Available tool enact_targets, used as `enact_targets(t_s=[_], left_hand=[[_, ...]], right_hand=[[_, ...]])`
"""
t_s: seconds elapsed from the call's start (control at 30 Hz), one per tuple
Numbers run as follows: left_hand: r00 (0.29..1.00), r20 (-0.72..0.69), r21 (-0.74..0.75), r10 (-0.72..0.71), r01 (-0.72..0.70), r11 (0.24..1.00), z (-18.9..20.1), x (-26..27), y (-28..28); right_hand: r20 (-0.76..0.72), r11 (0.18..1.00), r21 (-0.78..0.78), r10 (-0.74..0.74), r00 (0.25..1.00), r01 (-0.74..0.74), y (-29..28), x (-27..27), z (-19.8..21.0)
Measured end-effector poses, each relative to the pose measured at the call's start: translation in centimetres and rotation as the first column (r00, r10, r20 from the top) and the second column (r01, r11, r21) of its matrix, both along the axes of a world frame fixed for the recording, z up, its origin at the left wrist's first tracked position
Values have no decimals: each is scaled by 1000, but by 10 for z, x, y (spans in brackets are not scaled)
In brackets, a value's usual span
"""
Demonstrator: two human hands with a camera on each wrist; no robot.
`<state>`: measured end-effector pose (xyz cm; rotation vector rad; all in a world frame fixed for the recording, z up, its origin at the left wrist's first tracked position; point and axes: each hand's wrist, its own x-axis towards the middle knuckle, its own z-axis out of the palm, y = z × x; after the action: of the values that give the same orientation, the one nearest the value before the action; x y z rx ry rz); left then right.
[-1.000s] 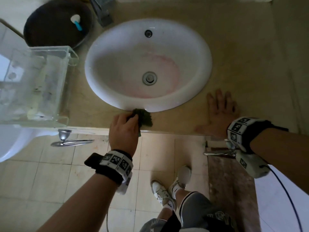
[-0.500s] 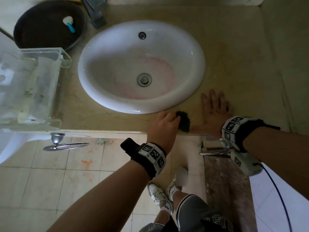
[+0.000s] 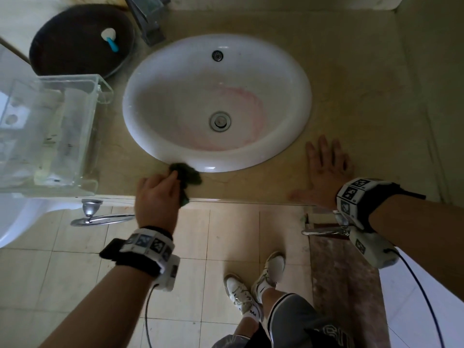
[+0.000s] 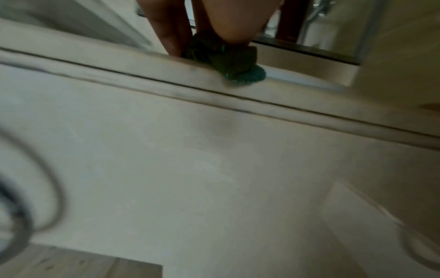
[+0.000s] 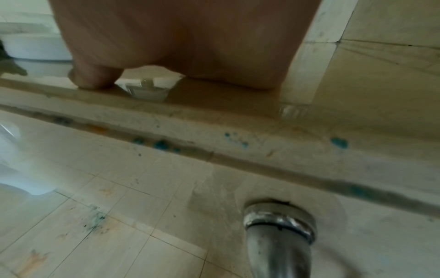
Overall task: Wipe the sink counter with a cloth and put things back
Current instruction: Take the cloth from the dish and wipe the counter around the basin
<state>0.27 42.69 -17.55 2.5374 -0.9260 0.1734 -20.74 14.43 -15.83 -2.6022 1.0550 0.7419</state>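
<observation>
My left hand (image 3: 160, 192) grips a bunched dark green cloth (image 3: 187, 173) on the beige counter (image 3: 251, 184), at the front strip just below the rim of the white oval sink (image 3: 140, 101). In the left wrist view the cloth (image 4: 228, 60) sits pressed on the counter's front edge under my fingers (image 4: 171, 33). My right hand (image 3: 324, 172) lies flat, fingers spread, on the counter right of the sink. In the right wrist view its palm (image 5: 185, 41) rests on the counter top.
A clear plastic organiser (image 3: 47, 131) stands on the counter's left end. Behind it is a dark round basin (image 3: 75, 38) with a small white and blue object inside. The faucet base (image 3: 148, 18) is behind the sink. Chrome handles (image 3: 100, 217) stick out below the counter edge.
My left hand with the cloth swept right along the front strip toward my right hand, then came back left to below the sink's front left rim. My right hand stayed flat in place.
</observation>
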Motion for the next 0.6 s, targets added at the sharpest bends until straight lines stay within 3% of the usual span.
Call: enact_targets(t_s=[0.1,0.3,0.43,0.6], left_hand=[[971,-69,32,231,-229,973,5,31,20],[889,-136,68,438,-433,899,11,67,18],[974,-39,19,223,-222,975,4,37,2],[995,-30,28,94,-93,995,2,-26,-20]], right_hand=[[4,1000,-8,-3,1000,3,0,0,-1],[-18,1000,2,4,1000,-4,-1,0,-1],[-16,1000,-9,10,1000,-10,-1,1,-2],[-8,1000,-18,19,1000,-20,0,0,0]])
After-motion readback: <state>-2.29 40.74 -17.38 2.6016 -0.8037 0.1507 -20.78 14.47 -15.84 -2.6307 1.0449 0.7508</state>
